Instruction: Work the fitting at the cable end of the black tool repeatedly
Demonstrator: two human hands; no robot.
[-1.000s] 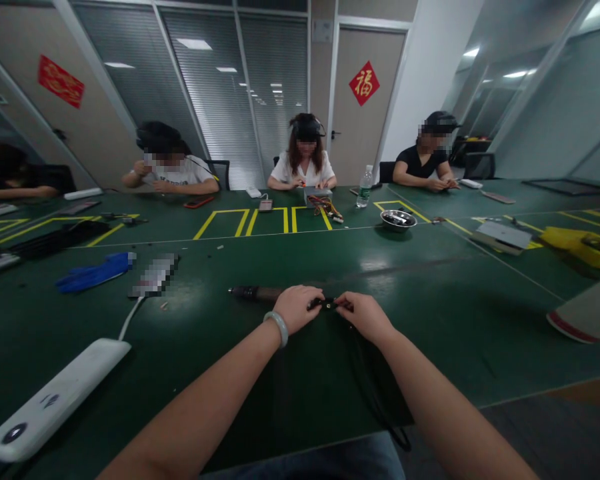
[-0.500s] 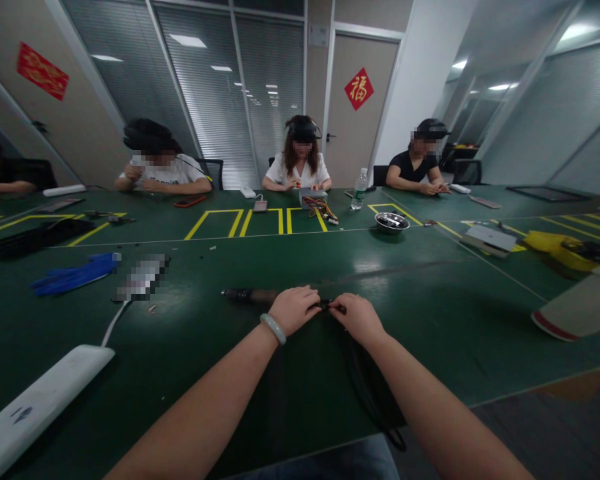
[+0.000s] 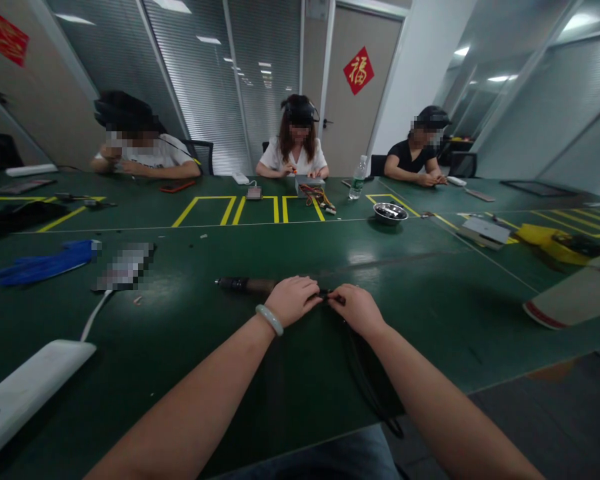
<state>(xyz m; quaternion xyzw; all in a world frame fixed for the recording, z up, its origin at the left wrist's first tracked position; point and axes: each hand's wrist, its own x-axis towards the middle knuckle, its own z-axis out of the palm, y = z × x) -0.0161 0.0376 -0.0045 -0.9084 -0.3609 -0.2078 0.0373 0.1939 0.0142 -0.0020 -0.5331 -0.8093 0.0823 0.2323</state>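
An electric screwdriver [image 3: 253, 285], dark with a black nose and a small metal tip, lies on the green table with its tip to the left. Over its rear part, my left hand [image 3: 293, 298] is closed, a pale bangle on the wrist. My right hand [image 3: 357, 308] pinches the black cable end [image 3: 325, 293] at the tool's back. The fingertips of both hands are close together there, and they hide whether the plug is fully seated. From my right hand the black cable [image 3: 365, 373] runs down toward the table's near edge.
On the left are a white power bank [image 3: 40, 373], a phone-like device [image 3: 125, 267] and a blue glove [image 3: 47, 262]. A metal bowl [image 3: 390, 213], a water bottle [image 3: 358, 179] and a paper cup [image 3: 575, 290] stand farther right. Several people sit across the table [image 3: 455, 287].
The view has shifted a little, so most of the scene sits higher and farther left. Both hands keep nearly the same hold on the screwdriver and cable.
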